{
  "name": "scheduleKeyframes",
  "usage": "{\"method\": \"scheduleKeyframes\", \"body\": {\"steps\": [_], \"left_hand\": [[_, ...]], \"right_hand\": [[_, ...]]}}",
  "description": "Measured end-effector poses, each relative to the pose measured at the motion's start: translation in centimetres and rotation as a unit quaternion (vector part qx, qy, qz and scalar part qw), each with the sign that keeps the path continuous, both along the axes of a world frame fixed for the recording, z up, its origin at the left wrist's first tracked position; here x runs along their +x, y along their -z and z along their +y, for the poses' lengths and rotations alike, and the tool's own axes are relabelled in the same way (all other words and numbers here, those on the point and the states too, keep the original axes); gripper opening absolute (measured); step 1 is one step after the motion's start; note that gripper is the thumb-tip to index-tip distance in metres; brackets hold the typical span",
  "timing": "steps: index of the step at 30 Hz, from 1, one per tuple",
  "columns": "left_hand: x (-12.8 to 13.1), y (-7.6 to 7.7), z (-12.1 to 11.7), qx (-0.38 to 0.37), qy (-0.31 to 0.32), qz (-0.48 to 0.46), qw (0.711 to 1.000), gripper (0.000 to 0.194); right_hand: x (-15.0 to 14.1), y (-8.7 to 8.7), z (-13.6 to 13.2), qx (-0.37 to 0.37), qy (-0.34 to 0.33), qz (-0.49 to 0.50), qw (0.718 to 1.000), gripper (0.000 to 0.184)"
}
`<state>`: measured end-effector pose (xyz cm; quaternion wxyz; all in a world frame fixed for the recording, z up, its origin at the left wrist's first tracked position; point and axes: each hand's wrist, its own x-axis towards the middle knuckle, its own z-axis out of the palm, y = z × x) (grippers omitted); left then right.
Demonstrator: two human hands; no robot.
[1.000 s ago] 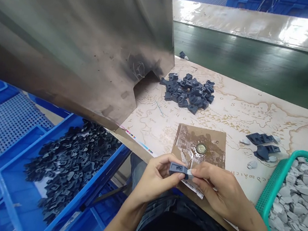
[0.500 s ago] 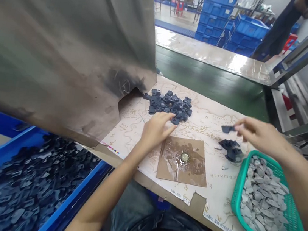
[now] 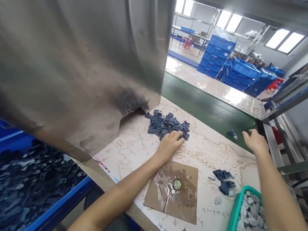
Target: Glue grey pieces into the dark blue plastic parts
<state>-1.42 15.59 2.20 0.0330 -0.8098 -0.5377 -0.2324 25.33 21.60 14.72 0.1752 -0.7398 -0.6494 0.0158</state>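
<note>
A map-printed bench mat (image 3: 211, 154) fills the centre, its faint lettering barely legible. At lower right sits a teal basket (image 3: 232, 226) of grey pieces; a brown cardboard square (image 3: 170, 205) lies lower centre. The left hand (image 3: 169, 147), fingers loosely spread, rests against a pile of dark blue plastic parts (image 3: 166, 127), no grip visible. The right hand (image 3: 255, 141) is open and empty, just beside a lone blue part (image 3: 233, 134) near the far bench edge.

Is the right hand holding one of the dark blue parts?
No, the right hand is open and empty, beside a separate dark blue part.
</note>
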Motion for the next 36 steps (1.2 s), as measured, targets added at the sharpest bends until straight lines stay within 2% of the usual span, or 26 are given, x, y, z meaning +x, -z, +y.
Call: {"method": "scheduleKeyframes", "body": {"steps": [3, 5, 7, 9, 11, 14, 17, 19, 22, 25, 27, 29, 33, 36], "left_hand": [[-0.6, 0.2, -0.1, 0.018, 0.031, -0.081, 0.996, 0.010], [-1.0, 0.2, -0.4, 0.035, 0.045, -0.182, 0.982, 0.012], [-1.3, 0.1, -0.8, 0.016, 0.045, -0.296, 0.954, 0.015], [-1.5, -0.3, -1.3, -0.033, 0.046, -0.392, 0.918, 0.016], [-1.4, -1.0, -1.9, -0.081, 0.057, -0.462, 0.882, 0.017], [-1.0, -2.2, -3.5, -0.140, 0.083, -0.546, 0.822, 0.019], [-1.1, -3.3, -6.4, -0.194, 0.094, -0.627, 0.749, 0.025], [-1.6, -3.6, -9.0, -0.223, 0.086, -0.675, 0.698, 0.030], [-2.0, -3.3, -13.0, -0.270, 0.062, -0.737, 0.616, 0.038], [-1.8, -2.7, -15.8, -0.309, 0.030, -0.785, 0.536, 0.046], [-1.6, -2.4, -16.9, -0.324, 0.019, -0.809, 0.490, 0.048], [-1.8, -2.2, -17.6, -0.336, 0.019, -0.826, 0.452, 0.048], [-2.5, -2.3, -18.7, -0.358, 0.036, -0.843, 0.400, 0.038], [-2.9, -2.4, -19.2, -0.357, 0.053, -0.849, 0.386, 0.034]], "right_hand": [[0.2, -2.1, -5.6, -0.055, 0.079, -0.046, 0.994, 0.031], [0.5, -2.0, -11.0, -0.076, 0.099, -0.071, 0.990, 0.025], [0.9, -0.4, -16.8, -0.110, 0.077, -0.091, 0.987, 0.025], [1.4, 2.3, -21.5, -0.130, 0.022, -0.058, 0.989, 0.032], [2.0, 5.1, -24.2, -0.082, -0.028, -0.043, 0.995, 0.043], [2.6, 7.7, -24.8, 0.013, -0.043, -0.079, 0.996, 0.049], [2.6, 7.6, -23.9, 0.062, -0.078, -0.081, 0.992, 0.046], [1.7, 6.7, -23.9, 0.090, -0.090, -0.018, 0.992, 0.039], [-1.5, 5.8, -24.8, 0.120, -0.067, 0.160, 0.978, 0.024], [-6.1, 6.3, -25.3, 0.062, -0.099, 0.334, 0.935, 0.021], [-9.0, 7.3, -24.9, -0.008, -0.139, 0.409, 0.902, 0.021], [-11.1, 8.5, -23.9, -0.062, -0.144, 0.466, 0.871, 0.023], [-12.5, 10.1, -21.7, -0.128, -0.090, 0.570, 0.807, 0.034], [-12.4, 9.9, -21.1, -0.169, -0.062, 0.621, 0.763, 0.043]]}}
